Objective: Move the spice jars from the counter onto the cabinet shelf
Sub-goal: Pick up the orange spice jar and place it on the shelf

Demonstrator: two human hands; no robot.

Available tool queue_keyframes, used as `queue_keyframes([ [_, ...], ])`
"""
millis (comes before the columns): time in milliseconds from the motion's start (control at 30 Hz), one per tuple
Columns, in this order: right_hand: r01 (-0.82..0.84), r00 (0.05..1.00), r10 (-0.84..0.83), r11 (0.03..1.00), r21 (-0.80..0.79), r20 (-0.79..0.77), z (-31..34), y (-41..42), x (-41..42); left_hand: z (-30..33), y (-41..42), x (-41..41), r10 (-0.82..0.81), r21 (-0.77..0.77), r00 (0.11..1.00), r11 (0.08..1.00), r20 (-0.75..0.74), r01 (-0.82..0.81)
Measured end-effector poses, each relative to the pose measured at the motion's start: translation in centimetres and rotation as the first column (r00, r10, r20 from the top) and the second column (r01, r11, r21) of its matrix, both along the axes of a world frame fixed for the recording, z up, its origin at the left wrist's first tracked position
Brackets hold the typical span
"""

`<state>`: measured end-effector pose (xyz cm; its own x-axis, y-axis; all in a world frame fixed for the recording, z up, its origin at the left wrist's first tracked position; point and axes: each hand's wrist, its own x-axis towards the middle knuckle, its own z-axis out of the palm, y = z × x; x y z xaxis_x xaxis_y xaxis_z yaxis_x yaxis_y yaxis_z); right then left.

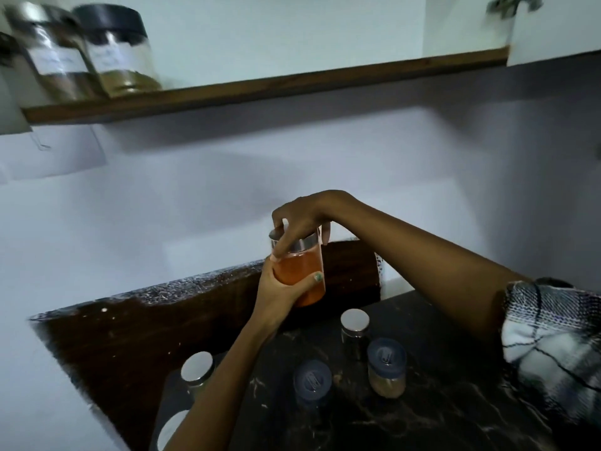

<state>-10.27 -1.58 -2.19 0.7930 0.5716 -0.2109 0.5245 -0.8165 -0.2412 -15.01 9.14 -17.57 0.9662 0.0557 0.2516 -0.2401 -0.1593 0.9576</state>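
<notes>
a dark marbled counter (439, 402) carried five jars: a steel-lidded jar (355, 330) towards the back, two blue-lidded jars (387, 366) (313, 385) just in front of it, another steel-lidded jar (197, 369) at the left and a white lid (170, 429) at the bottom edge. above, a brown-edged cabinet shelf (292, 81) bore two labelled jars side by side at its left end, one steel-lidded (52, 56), one black-lidded (120, 50)

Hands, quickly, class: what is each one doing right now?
Left hand: closed around the body of the orange spice jar, holding it above the counter.
Right hand: fingers gripping the same jar's silver lid.
</notes>
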Motion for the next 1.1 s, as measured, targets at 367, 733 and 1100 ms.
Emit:
queue_keyframes([
  [367, 0.094, 0.993, -0.092, 0.996, -0.012, 0.068, 3.7, 2.2, -1.5, 2.5, 2.1, -1.9, 0.050, 0.015, 0.997, 0.999, 0.053, -0.051],
  [733, 0.010, 1.000, -0.008, 0.999, 0.045, -0.025, 4.7, 2.0, -1.5, 2.7, 3.6, -1.9, -0.019, -0.079, 0.999, 0.997, 0.045, 0.023],
  [1100, -0.009, 1.000, 0.009, 1.000, 0.025, -0.021, 5.9, 2.4, -0.7, 3.1, 3.4, -1.1, 0.009, -0.046, 0.999, 0.999, 0.046, -0.007],
])
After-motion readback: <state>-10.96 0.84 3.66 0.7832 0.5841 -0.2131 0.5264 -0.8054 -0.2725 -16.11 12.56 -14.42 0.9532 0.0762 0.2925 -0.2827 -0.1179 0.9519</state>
